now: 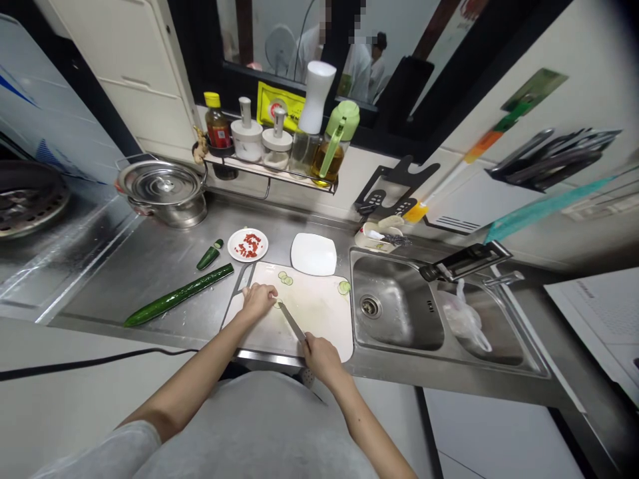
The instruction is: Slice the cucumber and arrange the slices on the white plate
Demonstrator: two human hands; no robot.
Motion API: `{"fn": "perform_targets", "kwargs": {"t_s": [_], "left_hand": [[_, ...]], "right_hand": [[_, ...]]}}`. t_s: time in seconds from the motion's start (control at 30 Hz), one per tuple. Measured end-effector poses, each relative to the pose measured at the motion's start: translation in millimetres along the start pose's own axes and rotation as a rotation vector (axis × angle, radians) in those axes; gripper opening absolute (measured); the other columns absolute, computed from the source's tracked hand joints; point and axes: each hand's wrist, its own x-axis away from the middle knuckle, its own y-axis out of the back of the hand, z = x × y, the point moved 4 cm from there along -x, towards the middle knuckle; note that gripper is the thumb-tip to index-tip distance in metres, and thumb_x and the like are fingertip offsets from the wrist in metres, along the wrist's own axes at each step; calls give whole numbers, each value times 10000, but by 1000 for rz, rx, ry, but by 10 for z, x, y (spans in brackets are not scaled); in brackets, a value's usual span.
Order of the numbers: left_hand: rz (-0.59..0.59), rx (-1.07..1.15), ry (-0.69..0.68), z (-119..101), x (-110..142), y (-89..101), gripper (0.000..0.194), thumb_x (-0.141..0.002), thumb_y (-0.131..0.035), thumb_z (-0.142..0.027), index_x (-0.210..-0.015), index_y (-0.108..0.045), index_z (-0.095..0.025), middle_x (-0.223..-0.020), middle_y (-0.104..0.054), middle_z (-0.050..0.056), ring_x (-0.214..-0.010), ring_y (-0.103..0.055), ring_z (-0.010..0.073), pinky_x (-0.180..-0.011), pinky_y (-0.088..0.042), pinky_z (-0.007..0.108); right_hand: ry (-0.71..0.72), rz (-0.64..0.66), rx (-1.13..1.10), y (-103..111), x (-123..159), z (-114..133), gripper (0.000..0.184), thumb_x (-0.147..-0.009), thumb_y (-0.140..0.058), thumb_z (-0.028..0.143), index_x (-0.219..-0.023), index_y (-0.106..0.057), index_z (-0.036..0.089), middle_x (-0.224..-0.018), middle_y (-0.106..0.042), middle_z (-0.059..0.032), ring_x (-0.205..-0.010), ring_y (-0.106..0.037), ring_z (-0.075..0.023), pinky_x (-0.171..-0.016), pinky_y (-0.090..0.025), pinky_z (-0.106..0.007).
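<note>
My right hand (322,358) is closed round the handle of a kitchen knife (292,323), its blade pointing up and left over the white cutting board (319,313). At the blade's tip, my left hand (258,301) has its fingers bent together on a small pale cucumber slice (278,303), partly hidden by the fingertips. A few cucumber slices (285,279) lie near the board's top edge, and more slices (344,287) sit at its right edge. Left of the board rest a long cucumber (180,295) and shorter cucumber pieces (208,257).
Behind the board stand a small plate with chopped red bits (248,245) and a white square plate (313,253). To the right is a steel sink (399,299). A lidded pot (167,189) stands back left, below a wall rack of seasonings (274,169).
</note>
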Motion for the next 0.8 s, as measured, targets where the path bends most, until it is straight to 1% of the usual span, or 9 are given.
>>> {"fn": "perform_targets", "kwargs": {"t_s": [0.17, 0.3, 0.6, 0.8], "left_hand": [[-12, 3, -3, -4, 10, 7, 205, -778, -566, -242, -929, -705, -262, -934, -725, 36, -1067, -531, 274, -904, -298, 421], [-16, 12, -5, -14, 27, 18, 207, -775, -566, -237, -928, -705, -258, -930, -725, 34, -1075, -530, 279, -903, -294, 420], [0, -20, 1, -18, 21, 18, 202, -791, -565, -259, -937, -704, -266, -962, -730, 31, -1059, -527, 271, -891, -295, 420], [-12, -16, -4, -17, 33, 23, 211, -808, -544, -255, -932, -714, -271, -980, -730, 38, -1072, -528, 275, -888, -289, 412]], "right_hand": [[-28, 61, 36, -69, -12, 105, 327, -948, -337, 189, -1201, -542, 157, -986, -700, -158, -962, -657, -257, -734, -422, -309], [-47, 75, 36, -105, -39, 176, 338, -913, -343, 116, -1187, -539, 144, -989, -695, -171, -970, -658, -265, -727, -433, -316], [-37, 81, 12, -41, -97, 179, 295, -921, -370, 155, -1148, -558, 144, -1000, -689, -164, -955, -662, -261, -689, -419, -299], [-25, 71, 10, -35, -110, 196, 313, -911, -356, 142, -1144, -565, 138, -995, -689, -166, -947, -661, -268, -696, -434, -313]]}}
